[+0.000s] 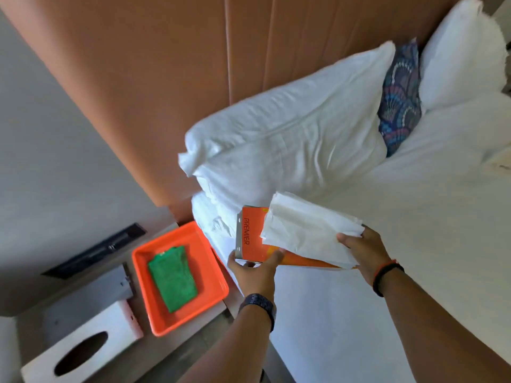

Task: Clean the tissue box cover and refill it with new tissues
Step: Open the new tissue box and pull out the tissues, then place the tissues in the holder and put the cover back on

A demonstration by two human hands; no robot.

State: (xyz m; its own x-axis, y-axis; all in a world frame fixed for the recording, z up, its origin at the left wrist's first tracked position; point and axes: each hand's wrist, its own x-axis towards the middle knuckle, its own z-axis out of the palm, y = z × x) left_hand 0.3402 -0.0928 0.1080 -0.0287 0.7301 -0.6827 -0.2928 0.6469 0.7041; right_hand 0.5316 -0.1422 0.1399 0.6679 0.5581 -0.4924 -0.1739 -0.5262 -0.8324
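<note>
My left hand (253,269) grips the near end of an orange cardboard tissue box (250,233) marked PREMIER, held over the bed's edge. My right hand (362,251) holds a thick stack of white tissues (307,230) that lies across the top of the box, apart from its opening. The white tissue box cover (80,346), with a dark oval slot, stands on the bedside table at the lower left. A green cloth (174,277) lies folded in an orange tray (143,258) beside the cover.
The bed (387,272) with white sheet fills the right side, with white pillows (290,131) and a patterned cushion (401,106) against a brown headboard (166,78). A dark wall panel (94,251) sits behind the grey bedside table (91,297).
</note>
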